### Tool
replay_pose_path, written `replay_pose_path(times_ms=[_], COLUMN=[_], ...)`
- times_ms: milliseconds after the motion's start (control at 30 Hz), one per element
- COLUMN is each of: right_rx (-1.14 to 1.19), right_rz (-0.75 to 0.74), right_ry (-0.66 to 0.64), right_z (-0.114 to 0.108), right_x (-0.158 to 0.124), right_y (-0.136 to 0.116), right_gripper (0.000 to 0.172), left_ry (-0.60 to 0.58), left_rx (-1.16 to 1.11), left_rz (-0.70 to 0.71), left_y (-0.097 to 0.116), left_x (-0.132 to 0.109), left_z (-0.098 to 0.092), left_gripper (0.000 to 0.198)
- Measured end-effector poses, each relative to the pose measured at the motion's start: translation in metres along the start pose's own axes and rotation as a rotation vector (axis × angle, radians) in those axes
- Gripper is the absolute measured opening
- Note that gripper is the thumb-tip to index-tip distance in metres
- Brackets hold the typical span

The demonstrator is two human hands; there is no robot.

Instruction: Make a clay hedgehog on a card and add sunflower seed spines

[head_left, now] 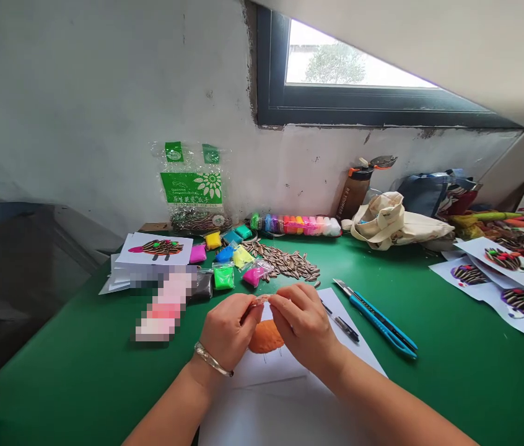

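Both hands together over the bench: left hand [229,331], silver bangle at the wrist, and right hand [306,322] meet at the fingertips, pinching a small pale pinkish scrap [261,300]; too small to tell what it is. Smooth flat orange clay oval [266,337] just below them, on a white paper sheet [285,368], upper part and right end partly hidden by the hands; thin drawn strokes like legs stick out under its lower edge. Black-and-clear pen [346,328] on the same sheet, right of the hands; blue box cutter [378,319] beside the sheet on the green bench [457,371].

Writing: clear plastic bag [192,186] against the wall has a green label, white flower print, Chinese characters ending in 瓜子, smaller line too blurred. Brown bottle [355,192] carries white lettering up its side, "BE YOUR…", last letters unclear. Striped sunflower seeds [285,260] loose near small bagged clay packets [223,277], markings unreadable.
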State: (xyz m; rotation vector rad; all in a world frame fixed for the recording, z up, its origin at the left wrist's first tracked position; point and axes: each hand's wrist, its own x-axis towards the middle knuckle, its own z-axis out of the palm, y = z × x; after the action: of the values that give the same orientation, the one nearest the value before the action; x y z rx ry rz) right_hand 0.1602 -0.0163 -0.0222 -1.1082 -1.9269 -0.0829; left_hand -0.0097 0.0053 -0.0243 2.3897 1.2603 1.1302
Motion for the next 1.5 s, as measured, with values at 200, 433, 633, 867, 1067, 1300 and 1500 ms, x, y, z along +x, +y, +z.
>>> replay_pose_path(times_ms=[200, 433, 633, 867, 1067, 1300, 1500], right_rx=[0.022, 0.083, 0.194, 0.239, 0.282, 0.146, -0.011], right_rz=[0.057, 0.160, 0.179, 0.152, 0.175, 0.089, -0.166], right_ry=[0.003, 0.023, 0.043, 0.000, -0.047, 0.089, 0.096], right_z=[0.002, 0.002, -0.002, 0.000, 0.001, -0.003, -0.010], right_x=[0.002, 0.003, 0.004, 0.001, 0.000, 0.003, 0.003], right_y=[0.002, 0.005, 0.002, -0.001, 0.002, 0.003, 0.002], right_gripper=[0.016, 0.015, 0.015, 0.014, 0.009, 0.015, 0.020], left_ry=[-0.010, -0.056, -0.239, -0.329, -0.319, -0.405, -0.416], left_rx=[-0.015, -0.083, -0.347, -0.722, -0.881, -1.011, -1.042], left_rz=[-0.008, -0.072, -0.227, -0.502, -0.600, -0.702, -0.822], left_y=[0.003, 0.005, 0.009, 0.012, 0.012, 0.015, 0.015], left_x=[0.000, 0.001, 0.004, 0.007, 0.009, 0.010, 0.009], left_z=[0.000, -0.002, -0.004, 0.000, -0.002, -0.002, -0.002], left_gripper=[0.021, 0.021, 0.026, 0.031, 0.038, 0.046, 0.052])
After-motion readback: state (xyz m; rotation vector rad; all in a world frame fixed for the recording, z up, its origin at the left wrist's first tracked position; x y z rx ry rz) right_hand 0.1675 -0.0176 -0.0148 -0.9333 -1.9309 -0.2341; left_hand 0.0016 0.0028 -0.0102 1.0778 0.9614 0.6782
